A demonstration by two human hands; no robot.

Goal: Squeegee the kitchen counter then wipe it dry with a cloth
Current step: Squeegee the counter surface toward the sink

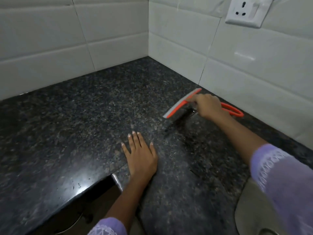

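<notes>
The squeegee step looks under way: the right hand (207,106), at about two o'clock near the tiled wall (237,68), grips the orange squeegee (180,105), its blade seemingly touching the counter (84,116), ready to pull toward six o'clock, while the left hand (140,155) rests flat, fingers straight.

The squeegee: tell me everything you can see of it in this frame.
The squeegee looks like orange plastic with a pale grey blade strip along its head and an open loop at the handle's end. It sits near the right-hand tiled wall, blade edge angled down toward the dark speckled counter. The right hand grips the handle near the head, hiding its middle. It is slightly motion-blurred.
</notes>
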